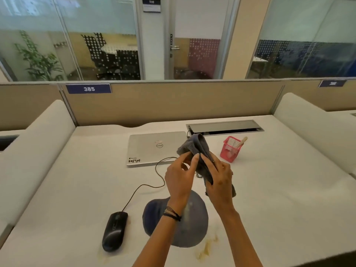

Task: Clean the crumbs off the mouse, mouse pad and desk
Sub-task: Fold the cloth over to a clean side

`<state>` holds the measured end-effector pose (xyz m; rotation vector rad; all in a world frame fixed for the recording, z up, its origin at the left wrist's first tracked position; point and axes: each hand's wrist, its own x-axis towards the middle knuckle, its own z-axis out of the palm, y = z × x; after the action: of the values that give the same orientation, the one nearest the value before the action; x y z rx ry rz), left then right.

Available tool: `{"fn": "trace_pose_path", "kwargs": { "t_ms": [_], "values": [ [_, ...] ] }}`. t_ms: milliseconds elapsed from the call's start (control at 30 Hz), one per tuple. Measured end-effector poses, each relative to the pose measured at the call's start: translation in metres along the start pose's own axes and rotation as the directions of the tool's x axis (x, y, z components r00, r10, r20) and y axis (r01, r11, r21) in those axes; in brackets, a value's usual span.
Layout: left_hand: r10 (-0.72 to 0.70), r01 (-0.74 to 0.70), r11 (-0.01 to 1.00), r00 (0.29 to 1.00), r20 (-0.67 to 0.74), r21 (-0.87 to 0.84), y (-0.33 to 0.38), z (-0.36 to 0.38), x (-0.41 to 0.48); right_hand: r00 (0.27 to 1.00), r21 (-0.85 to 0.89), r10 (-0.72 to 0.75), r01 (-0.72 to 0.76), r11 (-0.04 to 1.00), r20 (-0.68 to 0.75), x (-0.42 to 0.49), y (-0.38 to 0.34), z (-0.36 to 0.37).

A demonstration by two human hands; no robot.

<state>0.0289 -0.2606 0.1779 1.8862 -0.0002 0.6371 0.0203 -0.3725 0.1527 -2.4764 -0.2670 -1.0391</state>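
Both hands hold a grey cloth (196, 146) up above the white desk (279, 189). My left hand (180, 176) pinches its near edge with the fingertips. My right hand (218, 178) grips the cloth's lower part, which hangs down past the palm. Under my forearms lies a dark blue mouse pad (194, 224) with a wrist rest, partly hidden by my left arm. A black wired mouse (114, 231) rests on the desk left of the pad, off it. Yellowish crumbs (207, 247) are smeared on the desk at the pad's right front edge.
A closed silver laptop (152, 147) lies behind, with the mouse cable (144, 186) looping toward it. A red mesh pen holder (231, 149) with a brush stands at the right. A cable hatch (225, 127) sits at the back, below the beige partition (173, 101).
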Motion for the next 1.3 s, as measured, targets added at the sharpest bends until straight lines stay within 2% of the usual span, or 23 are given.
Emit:
{"fn": "trace_pose_path", "kwargs": {
  "t_ms": [133,267,500,633,767,967,1133,1300],
  "values": [
    [-0.008,0.007,1.000,0.998,0.067,0.018,0.008,0.021,0.001,1.000,-0.091,0.007,-0.006,0.996,0.007,-0.009,0.019,-0.009],
    [-0.003,-0.004,0.999,0.990,0.141,0.051,0.014,0.043,-0.002,0.999,-0.100,0.050,-0.048,0.994,0.019,-0.024,0.038,-0.015],
    [0.059,-0.075,0.996,0.952,0.301,0.043,0.022,0.074,-0.021,0.975,0.089,0.155,-0.171,0.981,0.159,-0.050,0.075,-0.051],
    [0.032,-0.046,0.999,0.919,0.393,0.025,0.022,0.089,-0.031,0.947,0.208,0.311,-0.322,0.924,0.084,-0.062,0.095,-0.071],
    [0.018,-0.014,1.000,0.886,0.463,-0.011,0.024,0.101,-0.039,0.886,0.219,0.463,-0.447,0.867,-0.025,-0.070,0.120,-0.089],
    [-0.093,0.148,0.988,0.815,0.572,-0.050,0.017,0.123,-0.048,0.714,0.348,0.697,-0.639,0.686,-0.062,-0.083,0.157,-0.125],
    [-0.097,0.257,0.957,0.717,0.691,-0.132,0.010,0.139,-0.062,0.624,0.399,0.777,-0.695,0.599,-0.079,-0.096,0.182,-0.146],
    [-0.018,0.242,0.952,0.656,0.755,-0.188,0.024,0.152,-0.070,0.572,0.451,0.818,-0.718,0.530,-0.051,-0.110,0.202,-0.146]
  ]
}}
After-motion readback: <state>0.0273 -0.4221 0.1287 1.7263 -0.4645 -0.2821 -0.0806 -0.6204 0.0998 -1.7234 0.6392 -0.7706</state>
